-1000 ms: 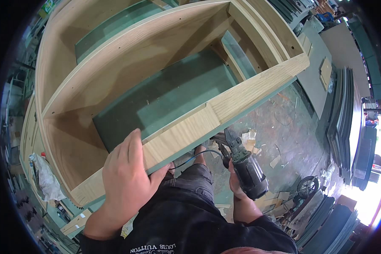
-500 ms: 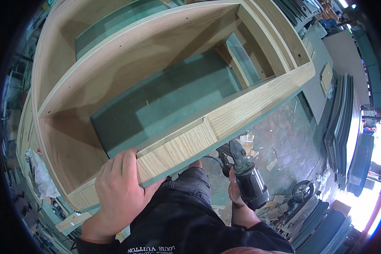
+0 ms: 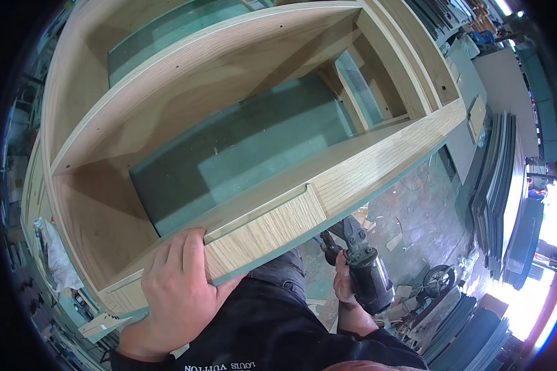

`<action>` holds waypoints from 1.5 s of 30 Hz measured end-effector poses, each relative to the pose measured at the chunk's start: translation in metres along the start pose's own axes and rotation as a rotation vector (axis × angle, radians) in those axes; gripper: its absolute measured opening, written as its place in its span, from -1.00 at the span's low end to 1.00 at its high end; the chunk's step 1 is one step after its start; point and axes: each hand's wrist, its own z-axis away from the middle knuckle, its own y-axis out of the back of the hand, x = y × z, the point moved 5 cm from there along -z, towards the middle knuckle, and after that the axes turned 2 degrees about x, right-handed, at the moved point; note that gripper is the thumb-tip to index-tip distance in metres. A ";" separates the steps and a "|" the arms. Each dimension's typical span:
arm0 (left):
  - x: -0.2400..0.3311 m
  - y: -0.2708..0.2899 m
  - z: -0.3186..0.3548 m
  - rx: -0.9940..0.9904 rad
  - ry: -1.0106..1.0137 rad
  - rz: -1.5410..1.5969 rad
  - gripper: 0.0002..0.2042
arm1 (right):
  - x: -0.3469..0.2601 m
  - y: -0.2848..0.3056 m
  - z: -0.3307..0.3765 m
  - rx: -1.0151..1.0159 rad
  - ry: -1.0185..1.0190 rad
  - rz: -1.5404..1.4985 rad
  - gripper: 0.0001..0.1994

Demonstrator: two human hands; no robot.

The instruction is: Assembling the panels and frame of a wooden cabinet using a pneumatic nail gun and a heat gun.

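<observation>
View from above of a large wooden cabinet frame [image 3: 241, 123] w/ open compartments, green surface showing through its open back. Left hand [image 3: 176, 287] lies on the near front rail, a light oak strip [image 3: 266, 232]; fingers [image 3: 192, 247] together, curled over the rail's top edge, thumb under it. Right hand [image 3: 346, 287] is lower, below the rail, clamped around a dark handheld power tool [image 3: 368, 275], nose pointing up toward the rail's underside. Workshop floor [image 3: 414, 210] w/ wood scraps beyond
</observation>
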 end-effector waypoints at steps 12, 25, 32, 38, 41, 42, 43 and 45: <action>0.000 0.000 0.001 0.027 0.017 0.010 -0.31 | -0.021 -0.008 -0.011 -0.150 -0.019 -0.148 -0.58; 0.006 -0.010 0.001 0.087 0.011 -0.050 -0.27 | -0.025 0.039 -0.087 -0.166 0.177 -0.260 -0.31; 0.007 -0.011 -0.003 0.099 -0.016 -0.094 -0.28 | -0.023 0.045 -0.102 -0.203 0.175 -0.258 -0.39; 0.006 -0.010 -0.002 0.091 -0.029 -0.101 -0.27 | -0.040 0.031 -0.108 -0.207 0.205 -0.374 -0.39; 0.004 -0.011 -0.002 0.061 0.003 -0.098 -0.27 | -0.036 0.030 -0.110 -0.186 0.138 -0.498 -0.41; 0.003 -0.012 -0.002 0.061 0.004 -0.094 -0.27 | -0.039 0.027 -0.112 -0.213 0.154 -0.527 -0.41; 0.003 -0.012 -0.002 0.061 0.007 -0.091 -0.27 | -0.042 0.024 -0.112 -0.241 0.169 -0.558 -0.41; 0.003 -0.013 -0.002 0.058 0.013 -0.068 -0.28 | -0.045 0.024 -0.113 -0.225 0.168 -0.537 -0.43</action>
